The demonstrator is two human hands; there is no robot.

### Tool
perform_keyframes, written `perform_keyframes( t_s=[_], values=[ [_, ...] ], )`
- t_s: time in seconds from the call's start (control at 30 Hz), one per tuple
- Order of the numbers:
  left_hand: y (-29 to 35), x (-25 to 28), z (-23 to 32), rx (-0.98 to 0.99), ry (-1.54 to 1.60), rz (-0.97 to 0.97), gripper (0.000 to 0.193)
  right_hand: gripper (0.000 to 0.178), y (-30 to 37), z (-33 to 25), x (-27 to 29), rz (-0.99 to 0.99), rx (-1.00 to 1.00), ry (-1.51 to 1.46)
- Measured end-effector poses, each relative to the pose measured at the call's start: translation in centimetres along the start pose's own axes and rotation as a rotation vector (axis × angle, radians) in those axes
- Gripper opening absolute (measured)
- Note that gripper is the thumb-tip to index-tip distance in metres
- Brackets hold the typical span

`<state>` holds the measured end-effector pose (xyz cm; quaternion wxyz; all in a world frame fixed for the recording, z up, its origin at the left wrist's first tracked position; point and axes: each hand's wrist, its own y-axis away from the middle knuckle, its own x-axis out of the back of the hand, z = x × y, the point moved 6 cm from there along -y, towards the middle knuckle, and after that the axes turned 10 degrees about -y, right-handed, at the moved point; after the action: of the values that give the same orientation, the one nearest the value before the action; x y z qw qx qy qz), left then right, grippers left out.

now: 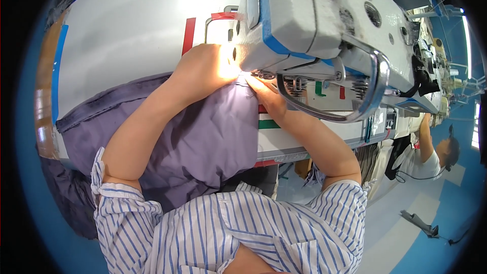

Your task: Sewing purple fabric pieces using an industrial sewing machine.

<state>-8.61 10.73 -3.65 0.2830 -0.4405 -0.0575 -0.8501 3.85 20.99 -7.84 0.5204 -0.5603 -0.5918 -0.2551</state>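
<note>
Far left: a white counter (122, 35) with a brown, wood-toned end. A broad piece of soft, purple-grey cloth (203, 137) lies across its near part and hangs over the front edge; a darker band (116, 96) runs along its far side. Bulk sags toward the person's lap; I'd keep that weight supported so it doesn't drag on the work.

Next, the left hand (205, 68): curled, knuckles up, at the cloth's far edge. Glare washes out its fingertips; I cannot tell whether they pinch or merely press. This hand seems best placed to steer, lightly, without stretching.

Just right, the right hand (269, 99): fingers narrow and stretched forward to the cloth's corner, tips partly lost beneath the machine; grip unclear. Good practice, I judge: hold layers flat and edges matched, fingertips clear of the needle area.

Right of and above both hands: a bulky white sewing machine with blue trim (299, 20), carrying a curved, shiny metal bar (380, 81). Sleeves best clear of that.
</note>
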Motion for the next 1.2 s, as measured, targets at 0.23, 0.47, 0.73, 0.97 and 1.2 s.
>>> perform_keyframes(
  t_s=[0.23,0.47,0.73,0.97,1.2],
  values=[
    [-0.2,0.2,-0.2,0.026,0.018,-0.019,0.016,0.023,0.8,2.9,-2.3,0.029,-0.390,-0.349],
    [3.1,0.5,3.4,-0.316,-0.463,0.082,0.013,0.024,-0.8,0.4,1.5,-0.023,-0.231,-0.199],
    [5.4,-0.8,2.5,-0.405,-0.359,0.039,0.036,0.036,-0.9,-1.0,2.2,-0.025,-0.097,-0.002],
    [5.1,-0.7,2.5,-0.456,-0.401,0.057,0.036,0.036,-0.1,-0.1,1.7,0.082,-0.114,-0.094],
    [5.0,-0.7,2.6,-0.458,-0.390,0.030,0.039,0.015,1.5,2.6,0.0,0.139,-0.411,-0.279]
  ],
)
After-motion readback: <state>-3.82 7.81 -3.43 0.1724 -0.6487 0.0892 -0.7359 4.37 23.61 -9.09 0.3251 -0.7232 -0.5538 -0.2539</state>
